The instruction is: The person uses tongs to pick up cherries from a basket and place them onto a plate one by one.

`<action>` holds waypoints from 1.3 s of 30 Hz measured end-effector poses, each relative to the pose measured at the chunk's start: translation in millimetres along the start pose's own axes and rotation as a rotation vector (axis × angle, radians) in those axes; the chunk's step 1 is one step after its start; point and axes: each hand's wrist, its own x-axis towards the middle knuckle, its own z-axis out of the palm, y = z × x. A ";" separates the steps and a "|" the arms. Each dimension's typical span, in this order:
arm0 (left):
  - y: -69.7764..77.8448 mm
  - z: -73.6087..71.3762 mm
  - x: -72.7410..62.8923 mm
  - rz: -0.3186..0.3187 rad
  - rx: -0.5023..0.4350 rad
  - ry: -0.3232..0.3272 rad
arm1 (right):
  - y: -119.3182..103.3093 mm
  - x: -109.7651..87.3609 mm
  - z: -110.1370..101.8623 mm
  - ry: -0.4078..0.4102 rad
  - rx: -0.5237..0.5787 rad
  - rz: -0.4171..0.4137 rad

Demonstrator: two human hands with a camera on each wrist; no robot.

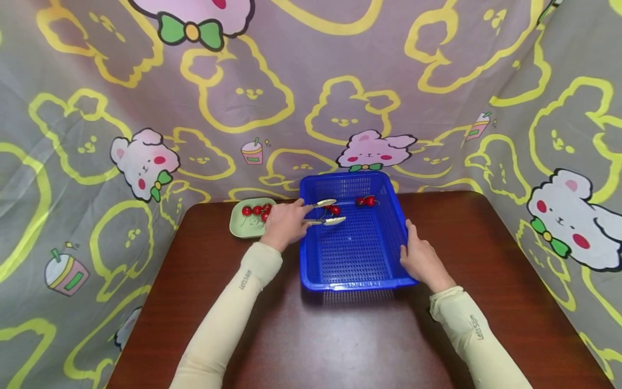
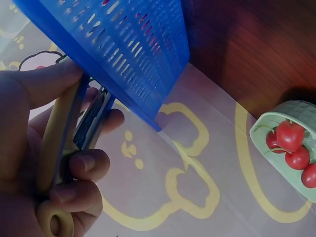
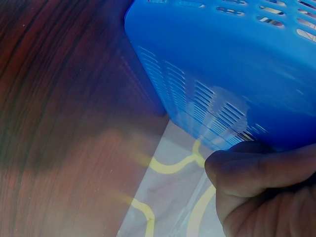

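My left hand (image 1: 285,224) grips a pair of tongs (image 1: 334,221) by its beige handles, which the left wrist view shows close up. The tongs reach over the left rim of a blue perforated plastic basket (image 1: 359,284), their metal tips spread apart. Red cherries (image 1: 335,210) in the basket appear between the tips in the head view. Farther right, near the back wall of the basket, lie more cherries (image 1: 369,201) with a stem. At the right side, my right hand (image 1: 424,259) holds the basket's rim, thumb and fingers around it.
Left of the basket stands a small pale green dish (image 1: 238,231) with several red cherries (image 2: 290,136), partly covered by my left hand in the head view. Everything rests on a dark brown wooden table (image 1: 330,335). A patterned cloth (image 1: 291,81) hangs behind and at both sides.
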 end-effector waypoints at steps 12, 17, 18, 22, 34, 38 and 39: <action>6.3 1.2 6.7 -0.028 0.029 -0.043 | -2.5 -0.8 -1.4 0.014 0.001 -0.001; 7.7 2.4 8.2 -0.027 0.044 -0.037 | -2.7 -0.8 -1.0 0.007 0.005 0.008; 7.9 2.7 8.4 -0.027 0.045 -0.034 | -2.7 -0.9 -0.9 0.004 0.006 0.009; 8.4 3.5 8.7 -0.021 0.041 -0.018 | -2.8 -1.1 -0.9 0.002 0.004 0.009; 8.6 0.7 6.3 -0.011 0.050 -0.005 | -4.3 -1.3 -1.5 0.005 0.002 0.007; 8.1 2.2 4.6 -0.006 0.043 0.014 | -3.5 -1.8 -1.0 0.002 -0.002 0.015; 7.9 3.0 4.3 -0.003 0.040 0.019 | -3.4 -2.0 -1.0 0.001 -0.003 0.017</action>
